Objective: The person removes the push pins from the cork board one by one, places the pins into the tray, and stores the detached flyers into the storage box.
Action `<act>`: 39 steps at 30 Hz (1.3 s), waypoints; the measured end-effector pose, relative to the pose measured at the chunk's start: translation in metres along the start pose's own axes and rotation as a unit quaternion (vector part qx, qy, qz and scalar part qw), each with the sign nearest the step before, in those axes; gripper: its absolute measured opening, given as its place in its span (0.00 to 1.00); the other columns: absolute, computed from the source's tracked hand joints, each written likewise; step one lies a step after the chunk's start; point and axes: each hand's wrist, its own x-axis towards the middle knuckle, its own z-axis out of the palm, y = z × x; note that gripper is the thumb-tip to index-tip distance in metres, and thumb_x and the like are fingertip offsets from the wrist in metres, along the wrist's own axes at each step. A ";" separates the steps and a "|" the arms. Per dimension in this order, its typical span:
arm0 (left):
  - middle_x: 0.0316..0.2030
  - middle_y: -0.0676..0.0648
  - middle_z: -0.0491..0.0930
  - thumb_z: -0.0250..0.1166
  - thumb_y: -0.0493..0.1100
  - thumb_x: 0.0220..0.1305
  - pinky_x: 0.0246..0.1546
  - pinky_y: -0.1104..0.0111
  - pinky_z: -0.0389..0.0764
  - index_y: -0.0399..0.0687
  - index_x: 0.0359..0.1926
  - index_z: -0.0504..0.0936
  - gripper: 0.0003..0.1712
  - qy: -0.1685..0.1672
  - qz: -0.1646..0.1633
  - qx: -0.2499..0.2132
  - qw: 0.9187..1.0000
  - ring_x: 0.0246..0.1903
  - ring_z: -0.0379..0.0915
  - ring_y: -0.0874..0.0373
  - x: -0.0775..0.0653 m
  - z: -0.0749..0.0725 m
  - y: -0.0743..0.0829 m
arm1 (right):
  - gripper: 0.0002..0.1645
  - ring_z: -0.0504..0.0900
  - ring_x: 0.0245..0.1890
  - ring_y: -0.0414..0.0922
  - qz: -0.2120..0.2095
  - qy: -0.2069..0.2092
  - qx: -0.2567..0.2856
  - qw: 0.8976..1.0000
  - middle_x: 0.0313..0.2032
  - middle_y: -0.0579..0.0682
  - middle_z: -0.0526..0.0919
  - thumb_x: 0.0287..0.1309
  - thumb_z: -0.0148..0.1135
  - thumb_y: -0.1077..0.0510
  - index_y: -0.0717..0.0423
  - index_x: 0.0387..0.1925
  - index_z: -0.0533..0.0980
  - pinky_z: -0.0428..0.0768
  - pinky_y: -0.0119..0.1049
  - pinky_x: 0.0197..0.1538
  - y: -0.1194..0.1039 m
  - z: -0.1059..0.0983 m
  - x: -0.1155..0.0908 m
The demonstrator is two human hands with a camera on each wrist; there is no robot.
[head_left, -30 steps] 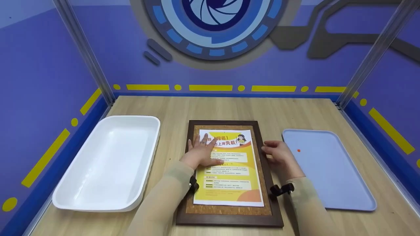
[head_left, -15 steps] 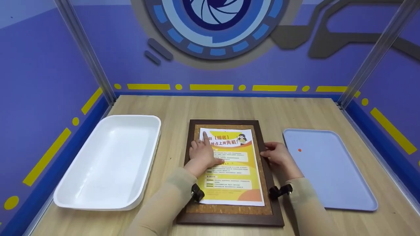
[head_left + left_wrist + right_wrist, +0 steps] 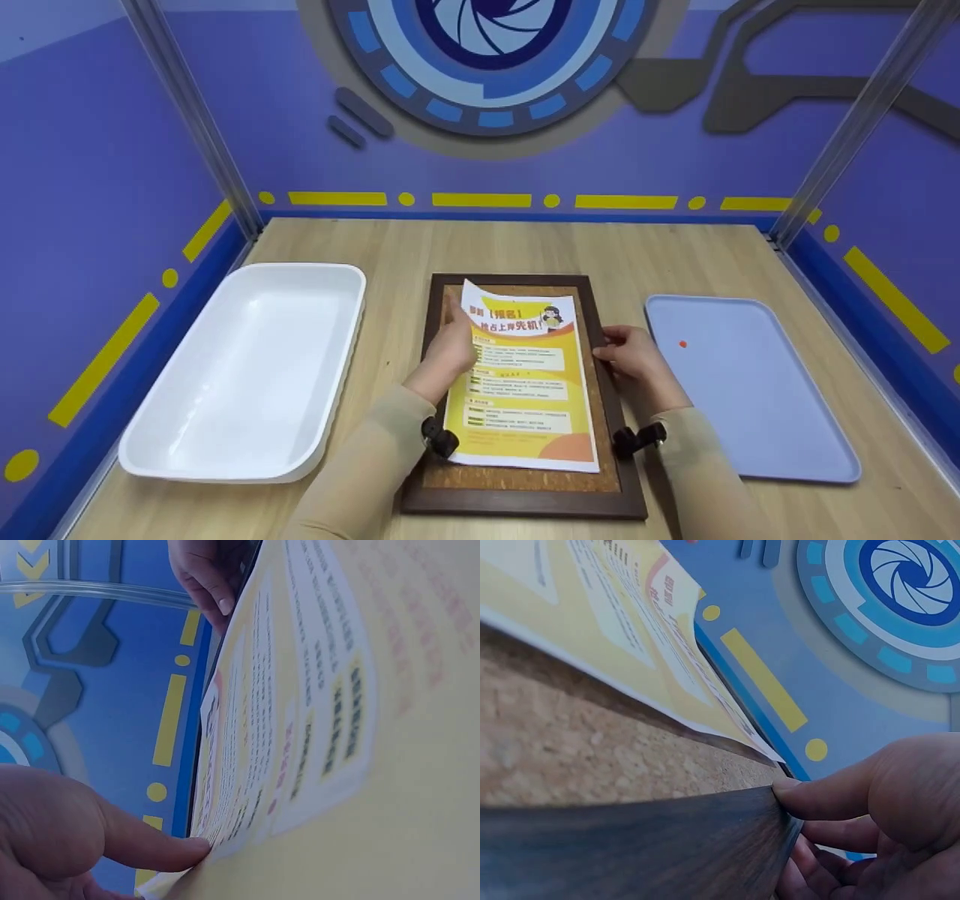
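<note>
A yellow and white poster lies over a cork board with a dark brown wooden frame. My left hand pinches the poster's left edge; in the left wrist view the thumb lies on the printed side. Its upper left corner curls upward. Along the board's right side, my right hand grips the frame, thumb on top and fingers at the outer side, as the right wrist view shows. There the paper's near edge stands off the cork, casting a shadow.
To the left is a deep white plastic tub. A flat light blue tray with a small orange-red spot lies to the right. Blue and purple panels wall in the wooden table.
My left hand has gone from lying flat on the poster to pinching its left edge, and the upper left corner has come up. My right hand stays at the frame.
</note>
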 end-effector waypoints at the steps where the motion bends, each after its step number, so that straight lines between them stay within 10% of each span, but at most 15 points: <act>1: 0.39 0.36 0.84 0.56 0.17 0.56 0.23 0.69 0.75 0.41 0.82 0.30 0.62 0.002 0.003 -0.003 1.000 0.30 0.82 0.50 0.001 -0.002 -0.001 | 0.32 0.78 0.34 0.38 -0.002 0.000 0.001 1.000 0.52 0.65 0.81 0.64 0.64 0.65 0.75 0.67 0.69 0.78 0.28 0.32 0.000 0.000 0.000; 7: 0.48 0.36 0.82 0.61 0.19 0.54 0.38 0.67 0.83 0.35 0.78 0.58 0.49 -0.010 0.018 -0.017 1.000 0.40 0.80 0.51 0.005 -0.019 -0.004 | 0.32 0.77 0.32 0.38 0.002 0.002 -0.004 1.000 0.52 0.64 0.81 0.64 0.64 0.65 0.74 0.67 0.69 0.78 0.28 0.31 0.000 -0.002 -0.001; 14: 0.50 0.37 0.84 0.61 0.23 0.64 0.37 0.62 0.90 0.41 0.70 0.71 0.34 -0.079 -0.009 -0.175 0.981 0.40 0.86 0.50 0.005 -0.045 -0.008 | 0.31 0.77 0.33 0.38 0.000 0.005 -0.003 1.000 0.49 0.62 0.82 0.65 0.64 0.65 0.74 0.66 0.70 0.78 0.28 0.32 0.000 -0.003 -0.002; 26: 0.65 0.33 0.76 0.59 0.27 0.68 0.38 0.67 0.89 0.43 0.78 0.59 0.40 -0.089 -0.008 -0.217 0.972 0.42 0.85 0.57 -0.005 -0.149 -0.027 | 0.30 0.77 0.34 0.38 -0.012 0.009 -0.007 1.000 0.50 0.63 0.82 0.65 0.64 0.66 0.75 0.65 0.71 0.77 0.28 0.32 0.002 -0.002 -0.005; 39: 0.72 0.37 0.68 0.61 0.39 0.75 0.48 0.68 0.87 0.53 0.84 0.44 0.47 -0.080 -0.087 -0.153 0.981 0.44 0.84 0.61 -0.023 -0.271 -0.107 | 0.29 0.77 0.32 0.38 -0.026 0.007 -0.014 1.000 0.44 0.60 0.83 0.64 0.64 0.66 0.76 0.64 0.72 0.77 0.28 0.31 0.001 0.002 -0.004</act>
